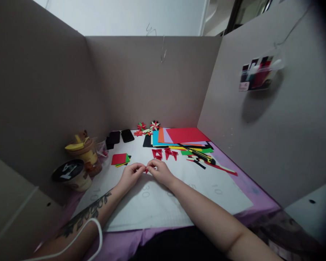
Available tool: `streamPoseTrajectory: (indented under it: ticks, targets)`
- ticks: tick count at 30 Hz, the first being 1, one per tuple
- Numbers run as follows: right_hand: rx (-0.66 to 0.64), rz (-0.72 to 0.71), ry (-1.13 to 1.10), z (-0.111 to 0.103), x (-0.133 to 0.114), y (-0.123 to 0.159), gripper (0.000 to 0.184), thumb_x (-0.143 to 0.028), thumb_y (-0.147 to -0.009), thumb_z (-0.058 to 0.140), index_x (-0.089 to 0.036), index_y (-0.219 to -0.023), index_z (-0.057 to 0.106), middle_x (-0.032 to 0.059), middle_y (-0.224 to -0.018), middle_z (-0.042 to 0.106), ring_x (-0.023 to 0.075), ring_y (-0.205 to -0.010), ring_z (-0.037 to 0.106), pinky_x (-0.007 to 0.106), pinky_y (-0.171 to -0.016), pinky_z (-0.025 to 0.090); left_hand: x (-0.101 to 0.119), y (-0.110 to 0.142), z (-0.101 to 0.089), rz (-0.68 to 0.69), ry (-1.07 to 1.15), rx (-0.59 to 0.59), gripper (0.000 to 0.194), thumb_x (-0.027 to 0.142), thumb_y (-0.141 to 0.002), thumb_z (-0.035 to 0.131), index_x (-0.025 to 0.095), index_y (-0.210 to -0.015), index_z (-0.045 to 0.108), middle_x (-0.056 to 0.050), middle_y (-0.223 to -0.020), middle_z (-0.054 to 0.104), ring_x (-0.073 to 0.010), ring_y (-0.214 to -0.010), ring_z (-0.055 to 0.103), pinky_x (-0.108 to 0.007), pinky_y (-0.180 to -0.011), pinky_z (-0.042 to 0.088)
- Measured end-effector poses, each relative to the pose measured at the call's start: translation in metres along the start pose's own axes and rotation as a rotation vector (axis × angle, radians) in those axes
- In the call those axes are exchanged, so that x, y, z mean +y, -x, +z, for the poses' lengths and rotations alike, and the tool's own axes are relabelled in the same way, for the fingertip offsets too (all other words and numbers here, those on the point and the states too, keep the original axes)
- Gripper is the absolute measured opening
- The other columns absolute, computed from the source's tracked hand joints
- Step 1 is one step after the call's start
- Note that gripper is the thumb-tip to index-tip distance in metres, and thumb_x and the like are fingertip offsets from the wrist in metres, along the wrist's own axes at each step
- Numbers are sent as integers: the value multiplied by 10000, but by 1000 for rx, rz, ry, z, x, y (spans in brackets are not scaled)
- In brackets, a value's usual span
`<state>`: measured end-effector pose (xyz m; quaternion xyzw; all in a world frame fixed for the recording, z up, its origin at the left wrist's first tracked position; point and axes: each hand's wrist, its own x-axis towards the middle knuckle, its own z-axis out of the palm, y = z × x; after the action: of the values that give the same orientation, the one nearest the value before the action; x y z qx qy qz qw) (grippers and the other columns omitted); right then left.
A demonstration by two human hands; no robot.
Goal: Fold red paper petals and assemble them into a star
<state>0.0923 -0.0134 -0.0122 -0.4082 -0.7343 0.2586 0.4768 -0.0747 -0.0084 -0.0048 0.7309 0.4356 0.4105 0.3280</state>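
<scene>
Two bare hands meet near the middle of a desk covered by a purple cloth (119,243), above a white sheet (206,206) with faint printed numbers. Between them is a small piece of red paper (146,170), mostly hidden by the fingertips, with a pointed bit showing below. The left hand (131,174) has its grip nearly closed, thumb and index finger pinched together on the left side of the piece. The right hand (161,173) mirrors it: its grip is also narrowed to a pinch, thumb and index finger on the right side, so the fingertips of both hands almost touch. How the paper is folded is too small to tell. Just beyond the hands lie folded red pieces (171,154) in two groups. To the left of the hands sits a small stack of paper squares (118,159), red on top, with green, yellow and black edges peeking out. To the right, a black-and-yellow cutter (202,156) rests among paper strips (224,169). Farther back are a fan of large coloured sheets (188,135), red uppermost, and several paper stars (154,125). A tub with a dark lid (67,170) stands at the left edge of the desk.
</scene>
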Motion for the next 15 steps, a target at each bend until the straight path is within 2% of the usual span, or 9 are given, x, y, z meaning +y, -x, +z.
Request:
streamPoseTrajectory:
  ticks: [7,15]
  targets:
    - [10,59,-66,1,0,-1,138,-192,-792,493,-168,-755,623,19,-750,622,140,-733,558,244,-676,422,1,0,1,2,-8,82,228,323,-782,523,151,-719,657,-28,-713,670,-139,-649,564,-212,-587,412]
    - [10,54,-43,4,-1,2,110,-197,-770,527,-174,-740,631,10,-724,617,134,-712,545,238,-663,415,4,1,4,13,-61,122,181,254,-770,495,153,-673,610,-4,-648,619,-118,-596,530,-199,-545,391]
